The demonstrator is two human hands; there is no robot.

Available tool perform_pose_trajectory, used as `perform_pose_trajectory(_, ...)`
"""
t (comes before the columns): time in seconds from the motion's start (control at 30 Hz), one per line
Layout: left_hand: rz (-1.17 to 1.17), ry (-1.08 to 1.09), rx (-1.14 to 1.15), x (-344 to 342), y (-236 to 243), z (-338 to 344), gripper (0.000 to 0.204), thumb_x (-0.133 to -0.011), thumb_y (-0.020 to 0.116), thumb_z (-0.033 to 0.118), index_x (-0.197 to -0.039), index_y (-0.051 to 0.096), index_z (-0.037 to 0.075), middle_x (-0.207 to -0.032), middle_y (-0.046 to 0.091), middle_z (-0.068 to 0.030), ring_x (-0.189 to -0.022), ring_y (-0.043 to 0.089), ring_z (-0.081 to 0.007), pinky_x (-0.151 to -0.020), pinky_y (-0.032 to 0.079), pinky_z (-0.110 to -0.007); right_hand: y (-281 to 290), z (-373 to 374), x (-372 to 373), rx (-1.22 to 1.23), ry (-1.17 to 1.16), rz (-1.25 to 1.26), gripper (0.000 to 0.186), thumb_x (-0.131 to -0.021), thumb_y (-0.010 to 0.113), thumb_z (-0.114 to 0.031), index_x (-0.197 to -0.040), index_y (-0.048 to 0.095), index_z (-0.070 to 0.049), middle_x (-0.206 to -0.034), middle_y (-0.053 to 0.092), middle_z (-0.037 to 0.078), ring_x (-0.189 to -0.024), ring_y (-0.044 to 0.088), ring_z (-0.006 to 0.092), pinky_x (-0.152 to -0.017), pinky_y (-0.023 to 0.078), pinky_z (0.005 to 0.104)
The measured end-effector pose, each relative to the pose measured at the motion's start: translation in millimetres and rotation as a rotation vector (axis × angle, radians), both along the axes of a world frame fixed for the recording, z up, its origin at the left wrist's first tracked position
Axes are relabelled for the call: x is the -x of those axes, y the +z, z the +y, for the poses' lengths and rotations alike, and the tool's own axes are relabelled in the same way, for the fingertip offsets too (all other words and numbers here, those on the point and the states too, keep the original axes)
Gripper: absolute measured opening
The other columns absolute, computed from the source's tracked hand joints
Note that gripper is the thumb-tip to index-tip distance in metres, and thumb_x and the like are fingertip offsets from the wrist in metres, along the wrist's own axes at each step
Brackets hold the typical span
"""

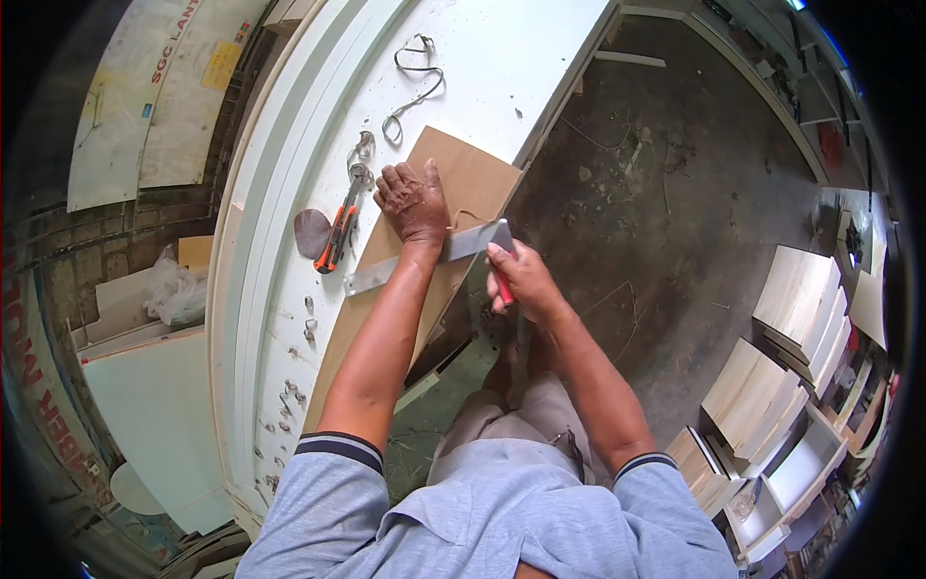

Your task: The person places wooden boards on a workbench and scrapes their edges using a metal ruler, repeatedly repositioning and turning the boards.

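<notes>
My left hand lies flat on a brown board, its fingers stretched out and thumb apart. The board rests on a long white work surface, reaching over its right edge. My right hand is closed round the red handle of what looks like a handsaw. Its tapered metal blade lies across the board, passing under my left wrist. A thin curled strip stands by the blade. Left of my left hand are an orange and black utility knife and a dark round disc.
Twisted dark strips and small curled scraps lie on the white surface. Stacked wooden panels and an open white drawer-like box stand to the right. Panels and a clear plastic bag are at left. The dark floor shows stains.
</notes>
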State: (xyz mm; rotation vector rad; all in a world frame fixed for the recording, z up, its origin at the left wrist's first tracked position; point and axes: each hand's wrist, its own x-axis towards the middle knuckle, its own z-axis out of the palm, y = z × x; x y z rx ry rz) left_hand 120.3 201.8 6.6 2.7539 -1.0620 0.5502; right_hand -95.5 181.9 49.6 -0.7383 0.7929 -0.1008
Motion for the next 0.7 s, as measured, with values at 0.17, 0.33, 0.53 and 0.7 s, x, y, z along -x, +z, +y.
perform_pose_trajectory(0.17,0.020,-0.007,-0.052,0.9,7.3,-4.0,0.041,-0.099,0.057,0.045,-0.099,0.054,0.005,-0.104,0.052,-0.0149,-0.101,0.052,-0.0323,-0.087,0.042,-0.047,2.3,-27.9,19.9,-0.014,0.018,-0.041,0.031,-0.106,0.058,-0.036,-0.101,0.051,-0.006,-0.064,0.061,0.007,-0.041,0.056,0.0141,-0.038,0.045,0.0270)
perform_pose_trajectory(0.33,0.014,-0.048,-0.102,-2.8,6.0,-0.1,0.039,-0.101,0.054,0.044,-0.100,0.054,0.005,-0.104,0.052,-0.0144,-0.100,0.052,-0.0314,-0.086,0.042,-0.046,-1.4,-31.3,3.8,0.002,0.050,-0.022,0.030,-0.106,0.056,-0.036,-0.103,0.052,-0.006,-0.064,0.061,0.007,-0.041,0.057,0.0149,-0.039,0.047,0.0281)
perform_pose_trajectory(0.53,0.057,-0.065,-0.191,0.9,13.1,-6.9,0.038,-0.102,0.051,0.043,-0.101,0.055,0.005,-0.104,0.053,-0.0136,-0.100,0.052,-0.0299,-0.087,0.042,-0.045,3.2,-56.1,3.8,0.007,0.038,0.013,0.032,-0.106,0.056,-0.039,-0.101,0.052,-0.007,-0.063,0.061,0.006,-0.042,0.057,0.0154,-0.039,0.047,0.0288)
perform_pose_trajectory(0.7,0.032,-0.067,-0.238,-8.3,10.0,3.8,0.039,-0.103,0.050,0.043,-0.102,0.056,0.005,-0.105,0.053,-0.0142,-0.100,0.053,-0.0306,-0.087,0.042,-0.046,-0.6,-57.9,21.7,-0.023,0.090,0.039,0.030,-0.107,0.056,-0.036,-0.101,0.053,-0.007,-0.062,0.062,0.008,-0.041,0.059,0.0166,-0.038,0.047,0.0301)
